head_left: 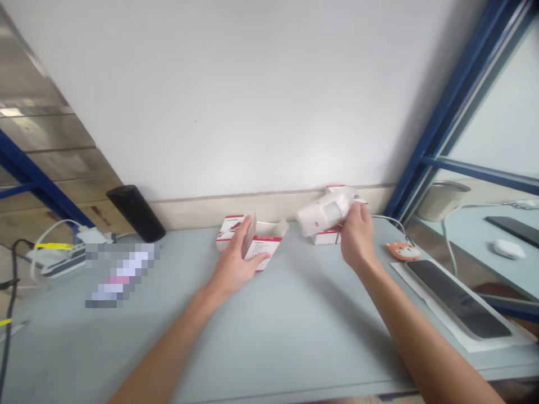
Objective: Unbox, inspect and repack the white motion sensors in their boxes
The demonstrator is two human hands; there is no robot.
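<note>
My left hand [234, 259] grips the side of an open white cardboard box with red trim [264, 251], which stands on the table with its flaps up. My right hand [356, 235] holds a white object in a translucent wrapping [324, 212] above the table. A closed white-and-red box [325, 238] lies just under that object, partly hidden by it and by my right hand. The wrapping hides the object's exact shape.
A pale grey table [290, 331] meets a white wall. On it are a black cylinder [135, 213], a power strip with white cables [63, 261], a pixelated item [122, 275], an orange fox-faced object [403, 251], and a dark slab on white paper [457, 300].
</note>
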